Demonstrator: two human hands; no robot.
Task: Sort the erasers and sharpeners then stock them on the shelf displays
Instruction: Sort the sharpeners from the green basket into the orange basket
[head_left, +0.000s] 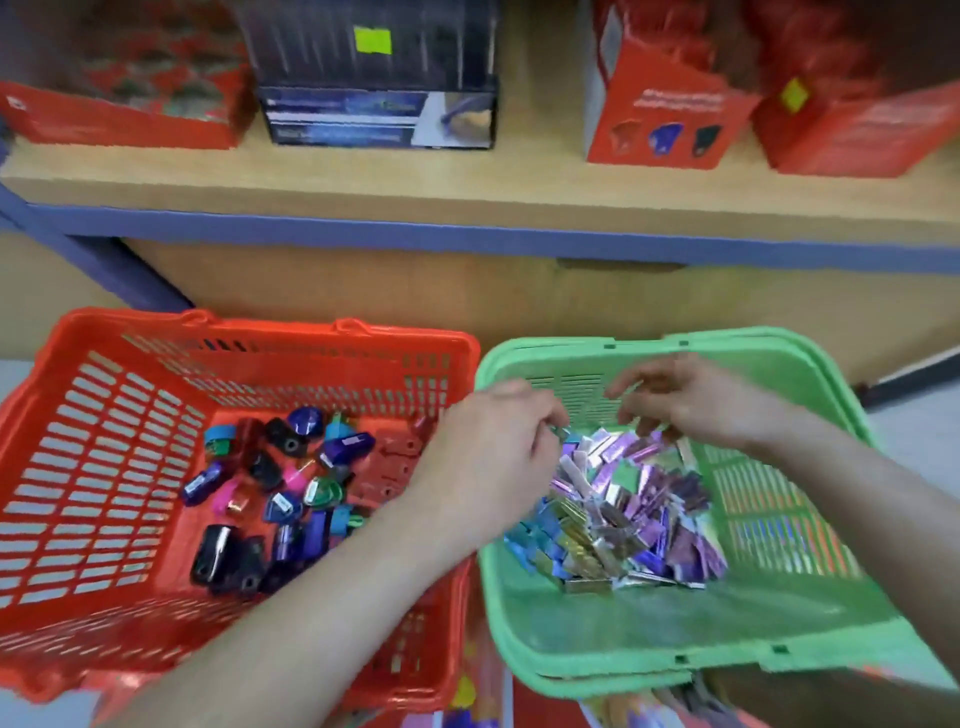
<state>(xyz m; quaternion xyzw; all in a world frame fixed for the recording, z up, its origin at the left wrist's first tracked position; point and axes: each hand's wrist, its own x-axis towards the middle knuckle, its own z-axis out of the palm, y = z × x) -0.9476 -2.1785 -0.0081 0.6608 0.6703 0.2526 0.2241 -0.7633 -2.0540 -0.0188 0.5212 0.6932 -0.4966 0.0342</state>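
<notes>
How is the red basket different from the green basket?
The red basket holds chunky sharpeners in many colours, but the green basket holds a pile of small, shiny wrapped erasers. The red basket sits on the left and the green basket on the right. The left hand and right hand reach into the green basket, not the red one. Both baskets are plastic with slotted walls.

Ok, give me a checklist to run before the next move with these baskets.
1. Sharpeners all in red basket: ok.
2. Green basket holds only erasers: ok, as far as the pile shows.
3. Left hand holding an eraser: cannot tell, blurred.
4. Right hand holding an eraser: cannot tell.
5. Bare shelf gap between dark box and red box: ok.
</notes>
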